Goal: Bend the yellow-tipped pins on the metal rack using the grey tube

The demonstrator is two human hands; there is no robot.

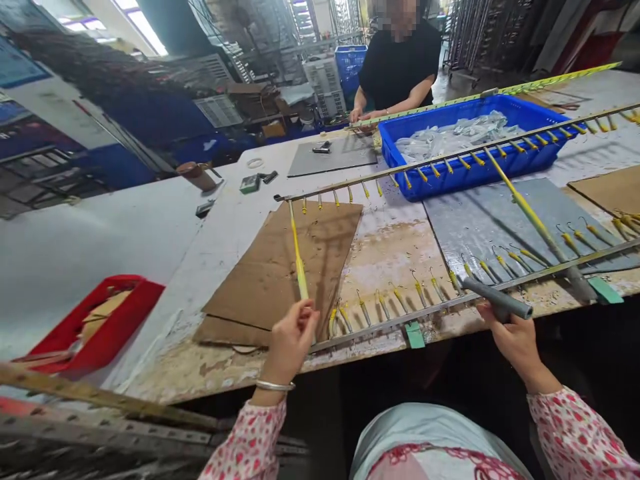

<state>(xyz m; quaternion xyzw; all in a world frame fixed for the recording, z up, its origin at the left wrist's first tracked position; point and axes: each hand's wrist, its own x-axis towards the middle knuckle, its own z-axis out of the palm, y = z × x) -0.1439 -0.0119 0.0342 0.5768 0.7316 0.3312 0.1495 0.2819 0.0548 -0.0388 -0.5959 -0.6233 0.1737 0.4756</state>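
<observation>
My left hand (294, 331) is closed around the near end of a yellow-coated crossbar (299, 257), part of a long metal hook rack. Along the rack's near rail (385, 325) stand several small hooks (419, 288) with yellow coating, tips bent over. In my right hand (515, 343) is a short grey pipe (500, 298), lying across the near rail with its open end to the right. The rack's far rail (360, 179) carries more yellow hooks and passes in front of and over a blue tub. A second crossbar (525, 203) joins both rails.
The blue tub (415, 187) holds clear plastic-looking pieces. Cardboard (280, 267) and a grey sheet (475, 220) lie beneath the rack. Left stands a red bin (113, 287). Across the table a person (405, 63) handles another yellow rail (440, 105). Green tape (415, 335) sits at the edge.
</observation>
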